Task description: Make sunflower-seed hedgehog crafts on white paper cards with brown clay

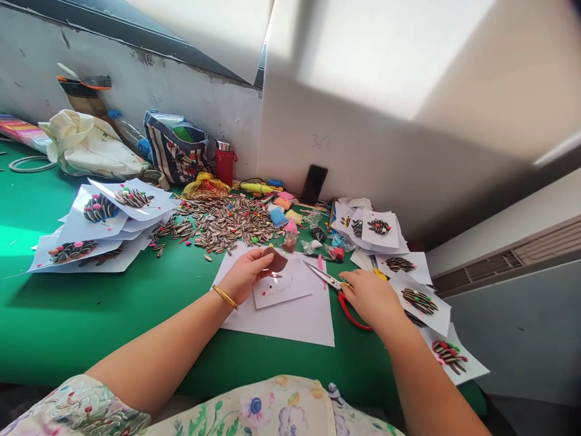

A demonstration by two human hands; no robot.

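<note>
My left hand point(242, 275) pinches a small brown sheet point(275, 261) between thumb and fingers, above a white card. On that card point(290, 295) are a drawn outline and small dark and red spots, and it lies on a larger white sheet of paper point(281, 330). To the right, my right hand point(370, 297) is closed around the handle area of red-handled scissors point(349, 313). Their metal blades point left over the sheet's edge and look slightly parted. A pink stick point(320, 269) lies just beyond the blades.
A heap of striped sunflower seeds point(231, 221) covers the table's back middle, beside colored clay packets point(279, 217). Seed-decorated cards pile up at left point(86, 239) and right point(420, 300). A phone point(314, 184) leans on the wall; a red flask point(224, 163) and bags point(177, 148) stand behind.
</note>
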